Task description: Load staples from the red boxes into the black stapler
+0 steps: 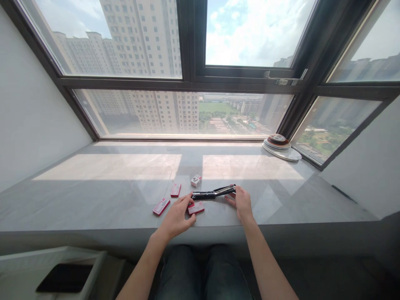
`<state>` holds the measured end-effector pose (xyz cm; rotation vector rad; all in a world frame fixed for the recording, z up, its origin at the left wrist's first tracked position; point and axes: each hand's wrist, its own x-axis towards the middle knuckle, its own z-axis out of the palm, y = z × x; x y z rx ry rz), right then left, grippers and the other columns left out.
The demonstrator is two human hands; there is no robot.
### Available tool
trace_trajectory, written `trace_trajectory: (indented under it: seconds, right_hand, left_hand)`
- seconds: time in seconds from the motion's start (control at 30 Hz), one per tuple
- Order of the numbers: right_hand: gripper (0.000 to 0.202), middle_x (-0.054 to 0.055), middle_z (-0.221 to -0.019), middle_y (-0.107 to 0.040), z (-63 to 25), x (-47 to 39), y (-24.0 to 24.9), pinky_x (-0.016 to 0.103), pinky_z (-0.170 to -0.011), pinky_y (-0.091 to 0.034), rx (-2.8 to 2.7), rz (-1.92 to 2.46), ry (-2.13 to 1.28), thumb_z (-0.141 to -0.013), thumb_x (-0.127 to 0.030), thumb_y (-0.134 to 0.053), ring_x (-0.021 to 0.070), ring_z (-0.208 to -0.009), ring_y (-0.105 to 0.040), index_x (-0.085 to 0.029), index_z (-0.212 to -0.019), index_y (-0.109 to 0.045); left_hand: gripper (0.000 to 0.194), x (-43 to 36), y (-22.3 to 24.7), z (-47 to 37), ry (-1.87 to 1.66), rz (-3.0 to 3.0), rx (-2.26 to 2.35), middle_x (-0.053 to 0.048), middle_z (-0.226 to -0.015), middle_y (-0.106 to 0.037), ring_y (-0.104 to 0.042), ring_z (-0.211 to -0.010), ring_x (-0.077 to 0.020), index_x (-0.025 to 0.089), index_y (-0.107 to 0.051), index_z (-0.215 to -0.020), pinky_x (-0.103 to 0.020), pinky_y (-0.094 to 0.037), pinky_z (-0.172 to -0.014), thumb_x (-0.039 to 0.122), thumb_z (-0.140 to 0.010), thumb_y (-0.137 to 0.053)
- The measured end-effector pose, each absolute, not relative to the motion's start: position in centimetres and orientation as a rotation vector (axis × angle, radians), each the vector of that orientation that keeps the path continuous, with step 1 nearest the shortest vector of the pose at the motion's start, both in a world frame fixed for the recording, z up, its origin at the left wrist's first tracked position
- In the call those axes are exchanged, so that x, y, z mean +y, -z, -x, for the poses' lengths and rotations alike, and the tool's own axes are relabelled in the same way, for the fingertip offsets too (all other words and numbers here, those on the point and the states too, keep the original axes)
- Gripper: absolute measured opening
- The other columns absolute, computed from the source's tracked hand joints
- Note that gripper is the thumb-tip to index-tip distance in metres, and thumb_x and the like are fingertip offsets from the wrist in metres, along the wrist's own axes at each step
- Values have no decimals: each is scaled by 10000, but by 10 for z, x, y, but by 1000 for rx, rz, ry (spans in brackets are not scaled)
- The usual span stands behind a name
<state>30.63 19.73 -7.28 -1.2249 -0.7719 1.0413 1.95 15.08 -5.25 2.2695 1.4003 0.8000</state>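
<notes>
A black stapler [203,195], swung open with its metal channel showing, is between my two hands on the grey stone sill. The fingers of my left hand [177,217] bend over its left end, while the thumb lies lower, apart from it. My right hand [243,202] pinches the raised right end between thumb and fingers. Just below the stapler, partly behind my left fingers, is a red-and-white box [196,208]. Two similar flat boxes, one upper [176,190] and one lower [161,206], rest to the left. A small white box [196,180] stands behind the stapler.
Stacked plate-like round items [277,146] occupy the sill's far right corner by the window. Dark window frames [187,83] border the back. The sill's front edge [125,229] runs above my knees. At lower left, a dark flat object [65,278] lies on a white surface.
</notes>
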Motion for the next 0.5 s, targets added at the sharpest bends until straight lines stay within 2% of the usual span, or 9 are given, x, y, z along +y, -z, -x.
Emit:
trace_trajectory:
  seconds: [0.1,0.2,0.27,0.33,0.4,0.5]
  right_hand:
    - [440,112,-886,-704,-327,186,85,300,-500,-568,-782,1375,-1136,-914,-608,-546,217,-649,-697,-186,-1009,-628]
    - [516,51,-638,-641,-316,173,86,246,-348,-369,-1042,1516,-1172,-920,-677,-502,158,-392,-538,-182,-929,-647]
    - [492,31,-590,-630,-294,166,84,234,-369,-314,-1337,1530,-1140,-907,-652,-546,140,-377,-499,-179,-863,-672]
    - [406,22,-594,-639,-271,161,82,230,-434,-327,-1558,1504,-1010,-880,-577,-618,147,-454,-541,-184,-806,-685]
    - [340,18,-603,-641,-256,160,82,232,-482,-325,-1647,1493,-896,-859,-508,-648,161,-538,-567,-185,-762,-685]
    - [320,16,-608,-634,-255,164,83,239,-507,-324,-1653,1499,-896,-851,-474,-634,167,-570,-557,-176,-743,-677]
  left_hand:
    - [331,154,53,-17,-783,-2247,1364,-2,-1511,-486,-464,-1390,-234,299,-645,-1136,-366,-389,-1169,270,-806,-658]
    - [325,158,55,-21,-800,-2280,1381,10,-1508,-490,-461,-1390,-248,326,-679,-1124,-396,-381,-1174,330,-801,-718]
    - [317,159,56,-25,-827,-2306,1407,9,-1486,-514,-475,-1372,-264,343,-702,-1116,-427,-391,-1161,374,-802,-741]
    - [301,160,58,-27,-856,-2303,1411,4,-1452,-548,-500,-1344,-270,343,-712,-1098,-436,-412,-1138,402,-806,-753]
    - [285,160,59,-26,-883,-2266,1389,-4,-1424,-574,-523,-1320,-260,320,-706,-1073,-417,-427,-1125,403,-806,-761]
    - [259,159,59,-20,-901,-2198,1339,-8,-1423,-579,-538,-1313,-236,292,-681,-1043,-377,-438,-1121,385,-814,-756]
